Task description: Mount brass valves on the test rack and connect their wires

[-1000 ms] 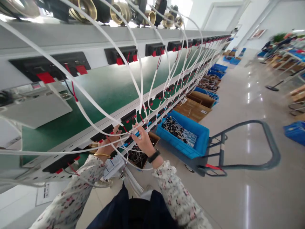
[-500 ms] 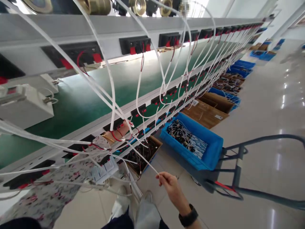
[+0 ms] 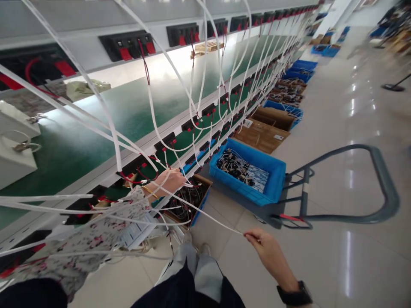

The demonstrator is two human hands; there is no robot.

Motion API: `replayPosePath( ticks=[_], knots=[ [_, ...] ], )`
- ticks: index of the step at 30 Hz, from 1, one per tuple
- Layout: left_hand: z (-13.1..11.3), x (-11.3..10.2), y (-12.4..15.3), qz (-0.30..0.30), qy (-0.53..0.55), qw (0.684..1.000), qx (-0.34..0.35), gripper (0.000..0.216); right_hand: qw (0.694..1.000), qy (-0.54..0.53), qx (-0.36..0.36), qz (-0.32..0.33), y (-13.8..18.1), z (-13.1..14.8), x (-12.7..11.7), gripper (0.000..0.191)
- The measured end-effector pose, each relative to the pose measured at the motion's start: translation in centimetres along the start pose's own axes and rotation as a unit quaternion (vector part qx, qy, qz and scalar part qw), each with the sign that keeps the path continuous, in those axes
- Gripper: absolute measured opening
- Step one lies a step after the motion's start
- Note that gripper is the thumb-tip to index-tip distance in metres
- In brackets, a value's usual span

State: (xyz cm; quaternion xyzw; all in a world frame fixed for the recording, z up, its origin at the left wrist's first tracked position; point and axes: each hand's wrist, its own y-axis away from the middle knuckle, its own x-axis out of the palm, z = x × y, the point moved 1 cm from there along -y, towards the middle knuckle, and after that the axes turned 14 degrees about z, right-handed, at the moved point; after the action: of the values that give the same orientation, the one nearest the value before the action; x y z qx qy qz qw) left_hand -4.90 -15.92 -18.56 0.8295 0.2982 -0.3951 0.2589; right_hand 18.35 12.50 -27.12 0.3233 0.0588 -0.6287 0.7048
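Observation:
My left hand (image 3: 168,180) reaches in under the edge of the long green bench (image 3: 96,124), closed around a bunch of white wires by a black terminal block with red clips (image 3: 136,164). My right hand (image 3: 268,252) is drawn back toward me over the floor, pinching the end of one white wire (image 3: 205,212) between thumb and fingers. That wire runs taut from my left hand to my right. A black watch sits on my right wrist. A floral sleeve covers my left arm.
Many white wires (image 3: 192,85) hang in loops from the upper rail down to the bench. A cardboard box of black wires (image 3: 189,201) stands below my left hand. A blue crate (image 3: 253,171) rides on a grey trolley (image 3: 346,188). More boxes line the bench farther off.
My right hand left the terminal block and pulled one white wire out and back toward me. My left hand stayed at the bench edge. The camera tilted downward.

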Motion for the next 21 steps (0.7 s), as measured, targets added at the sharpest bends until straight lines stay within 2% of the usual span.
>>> replayPosePath(
  ticks=[3,6,8,11,14,17,19,21],
  knots=[
    [-0.7,1.5,-1.0,0.114,-0.033,0.989,0.084,0.015,0.993,-0.082,0.062,-0.061,2.0,0.0,-0.4,0.028],
    [-1.7,3.4,-1.2,0.169,-0.032,0.975,0.138,0.011,0.961,-0.242,0.057,-0.117,3.9,0.9,-0.5,0.030],
    [-2.4,4.5,-1.0,0.186,-0.014,0.969,0.164,0.014,0.915,-0.363,0.019,-0.175,4.8,1.8,-0.4,0.028],
    [-2.9,5.1,-0.5,0.186,0.034,0.966,0.178,0.026,0.823,-0.509,-0.054,-0.245,5.3,3.5,-0.4,0.025],
    [-2.4,4.6,0.4,0.188,0.095,0.962,0.171,0.036,0.765,-0.562,-0.123,-0.291,5.0,5.7,0.0,0.021],
    [-0.8,3.8,2.3,0.226,0.149,0.950,0.157,0.039,0.742,-0.558,-0.191,-0.318,4.4,8.4,1.5,0.020],
    [0.6,3.5,3.8,0.253,0.175,0.941,0.138,0.037,0.740,-0.557,-0.217,-0.307,3.6,10.1,3.3,0.021],
    [1.8,3.4,5.2,0.246,0.208,0.940,0.109,0.034,0.739,-0.568,-0.225,-0.283,2.7,11.5,5.4,0.022]
  ],
)
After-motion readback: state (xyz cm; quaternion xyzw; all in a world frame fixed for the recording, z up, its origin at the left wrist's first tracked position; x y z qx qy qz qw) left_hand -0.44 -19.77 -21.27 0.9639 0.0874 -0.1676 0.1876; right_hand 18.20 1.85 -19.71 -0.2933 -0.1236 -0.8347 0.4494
